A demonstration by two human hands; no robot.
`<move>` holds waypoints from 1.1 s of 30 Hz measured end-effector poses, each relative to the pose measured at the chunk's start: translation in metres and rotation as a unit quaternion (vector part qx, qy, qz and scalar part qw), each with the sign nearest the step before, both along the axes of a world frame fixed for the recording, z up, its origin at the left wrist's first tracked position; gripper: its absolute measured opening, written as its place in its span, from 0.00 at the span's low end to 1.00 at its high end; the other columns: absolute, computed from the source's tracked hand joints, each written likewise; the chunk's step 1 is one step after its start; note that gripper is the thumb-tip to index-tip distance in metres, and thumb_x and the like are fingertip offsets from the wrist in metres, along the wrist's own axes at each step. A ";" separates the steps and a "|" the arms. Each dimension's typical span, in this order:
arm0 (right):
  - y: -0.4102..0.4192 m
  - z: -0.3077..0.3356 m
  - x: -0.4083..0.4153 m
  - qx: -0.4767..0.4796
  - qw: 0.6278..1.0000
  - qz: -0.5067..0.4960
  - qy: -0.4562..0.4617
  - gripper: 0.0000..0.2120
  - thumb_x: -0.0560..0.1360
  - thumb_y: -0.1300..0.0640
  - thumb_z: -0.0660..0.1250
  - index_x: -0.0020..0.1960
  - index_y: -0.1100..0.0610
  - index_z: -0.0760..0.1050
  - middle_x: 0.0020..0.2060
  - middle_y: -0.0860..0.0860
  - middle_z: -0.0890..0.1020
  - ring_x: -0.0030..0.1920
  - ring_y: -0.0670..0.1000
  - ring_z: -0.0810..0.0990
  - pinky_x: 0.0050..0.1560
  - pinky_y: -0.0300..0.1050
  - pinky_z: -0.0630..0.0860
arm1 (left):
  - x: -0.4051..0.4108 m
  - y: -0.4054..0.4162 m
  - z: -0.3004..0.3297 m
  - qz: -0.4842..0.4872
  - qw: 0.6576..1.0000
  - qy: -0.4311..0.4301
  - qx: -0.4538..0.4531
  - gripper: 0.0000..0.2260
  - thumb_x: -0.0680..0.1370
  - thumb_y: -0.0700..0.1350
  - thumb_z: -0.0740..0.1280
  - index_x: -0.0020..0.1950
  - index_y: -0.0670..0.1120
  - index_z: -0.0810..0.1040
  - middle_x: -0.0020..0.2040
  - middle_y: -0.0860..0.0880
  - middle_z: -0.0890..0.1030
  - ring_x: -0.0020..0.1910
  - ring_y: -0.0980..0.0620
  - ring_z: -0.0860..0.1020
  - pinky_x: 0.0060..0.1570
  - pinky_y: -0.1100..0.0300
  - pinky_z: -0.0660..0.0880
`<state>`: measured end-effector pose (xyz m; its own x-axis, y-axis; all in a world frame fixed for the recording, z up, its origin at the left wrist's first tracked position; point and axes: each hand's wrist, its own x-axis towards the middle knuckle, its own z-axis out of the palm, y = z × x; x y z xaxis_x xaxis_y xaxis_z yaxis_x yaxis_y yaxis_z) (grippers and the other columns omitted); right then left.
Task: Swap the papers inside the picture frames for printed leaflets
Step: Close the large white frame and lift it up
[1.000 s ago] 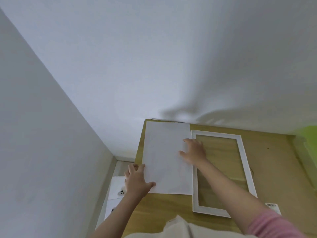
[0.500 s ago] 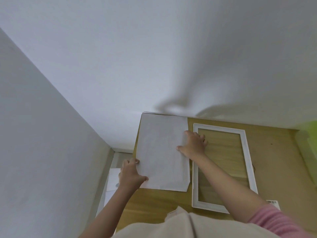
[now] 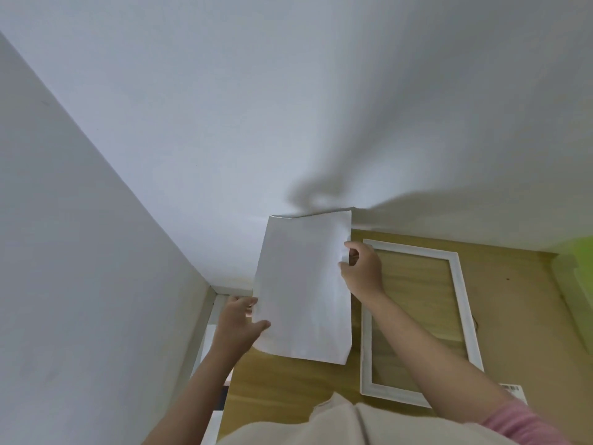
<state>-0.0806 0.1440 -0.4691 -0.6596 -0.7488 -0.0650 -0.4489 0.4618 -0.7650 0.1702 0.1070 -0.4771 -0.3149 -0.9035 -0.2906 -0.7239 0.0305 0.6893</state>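
A pale wall (image 3: 80,252) fills the far left, meeting a second white wall (image 3: 353,107) in a corner above the near end of the wooden tabletop (image 3: 513,300). Down in the gap between the left wall and the tabletop's edge, some white items lie low, too blurred to identify. The left hand (image 3: 237,326) comes up from below that gap and grips the lower left edge of a white sheet of paper (image 3: 305,284), thumb across the front face and fingers (image 3: 248,305) curled behind. The sheet is blank on the side facing the camera and lifted off the tabletop, its long axis running away from the person toward the back wall, leaning slightly left at the top; its upper edge overlaps the wall and its lower right corner curls a little. The right hand (image 3: 364,273) pinches the sheet's right edge about a third of the way down, fingers closed on the paper, which puckers there. Just right of the sheet, a white picture frame (image 3: 459,293) lies flat on the tabletop, long axis also pointing away from the person, wood grain showing through its opening. The right forearm crosses over the frame's lower half, ending in a pink sleeve (image 3: 526,422). A small barcode label (image 3: 513,388) sits near the frame's bottom right corner, and a blurred green object (image 3: 577,268) occupies the far right edge.
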 end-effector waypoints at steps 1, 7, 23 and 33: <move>0.002 0.003 -0.003 -0.015 1.000 -0.004 -0.007 0.18 0.70 0.68 0.66 0.59 0.58 0.75 0.46 0.54 0.75 0.47 0.52 0.75 0.49 0.42 0.74 | 0.000 -0.001 0.006 0.009 1.000 0.013 -0.010 0.23 0.66 0.40 0.77 0.59 0.40 0.78 0.49 0.49 0.75 0.44 0.53 0.76 0.43 0.68 0.69; 0.033 0.018 -0.034 -0.059 0.997 -0.044 -0.018 0.19 0.69 0.65 0.70 0.59 0.57 0.77 0.50 0.53 0.78 0.45 0.49 0.76 0.49 0.39 0.72 | -0.017 0.009 0.035 0.034 0.996 0.079 -0.035 0.11 0.70 0.39 0.74 0.52 0.43 0.83 0.44 0.52 0.79 0.40 0.59 0.79 0.39 0.70 0.71; 0.170 -0.007 -0.161 0.071 0.996 -0.045 0.013 0.21 0.69 0.67 0.71 0.62 0.62 0.75 0.48 0.56 0.77 0.46 0.52 0.75 0.50 0.41 0.69 | -0.146 0.127 0.005 -0.096 0.995 0.027 0.015 0.15 0.70 0.42 0.73 0.57 0.44 0.80 0.49 0.51 0.78 0.42 0.59 0.79 0.38 0.74 0.72; 0.180 -0.026 -0.191 0.165 0.983 0.076 0.010 0.28 0.70 0.54 0.72 0.68 0.56 0.69 0.59 0.53 0.68 0.57 0.51 0.72 0.51 0.41 0.68 | -0.160 0.156 -0.015 -0.044 0.996 -0.077 -0.001 0.17 0.69 0.44 0.73 0.57 0.50 0.77 0.52 0.51 0.68 0.47 0.54 0.74 0.42 0.63 0.75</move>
